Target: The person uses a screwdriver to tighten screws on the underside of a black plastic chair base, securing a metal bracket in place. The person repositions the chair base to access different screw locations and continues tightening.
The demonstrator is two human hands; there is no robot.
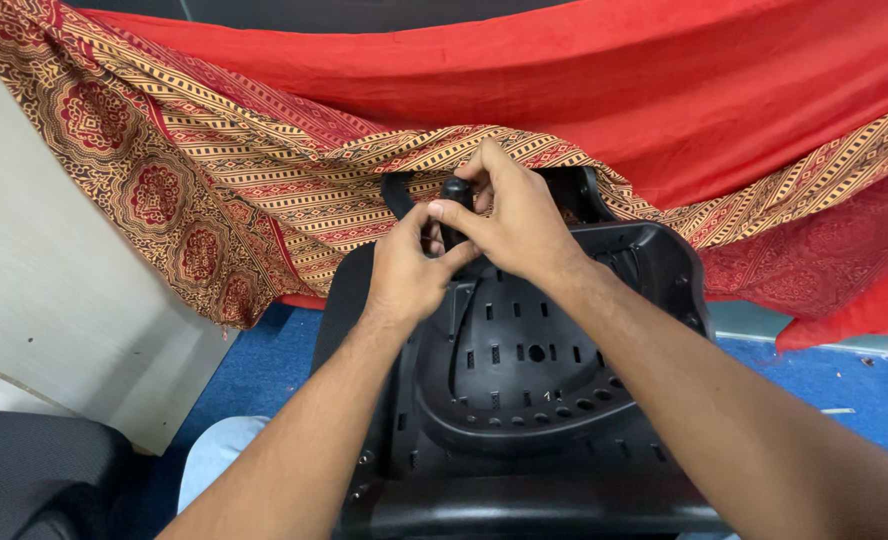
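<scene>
Both hands, left hand (404, 275) and right hand (514, 225), pinch a black knob (455, 190) on the black chair shell (524, 380); patterned red cloth (264, 190) drapes at 12 o'clock.

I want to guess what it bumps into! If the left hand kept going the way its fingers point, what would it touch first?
Probably the right hand, already touching it around the small black knob. Beyond lies the patterned cloth, though depth is hard to judge.

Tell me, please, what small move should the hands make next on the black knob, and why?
Probably a short twist of the black knob. The right hand pinches it from above, the left hand steadies it from below, and it sits at the top edge of the black plastic chair shell.
</scene>
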